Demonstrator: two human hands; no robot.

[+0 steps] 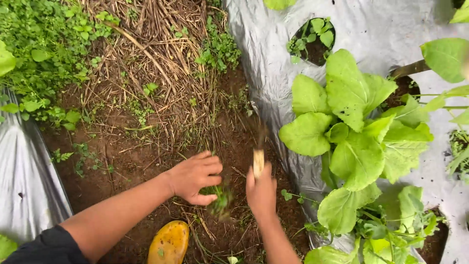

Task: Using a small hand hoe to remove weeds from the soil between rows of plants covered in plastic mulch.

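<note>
My left hand point(195, 177) reaches down to the brown soil and closes around a small clump of green weeds point(221, 199). My right hand point(261, 191) is just right of it, gripping a tool by its pale wooden handle point(258, 162). The tool's far end point(257, 131) is blurred over the soil, so I cannot tell its shape. Both hands are low between the two sheeted beds.
Silver plastic mulch point(273, 58) covers the bed at right, with large leafy green plants point(351, 142) growing through holes. More sheeting point(24, 171) lies at left. Dry straw point(146, 44) and weeds point(44, 49) cover the far ground. A yellow boot toe point(169, 243) is at the bottom.
</note>
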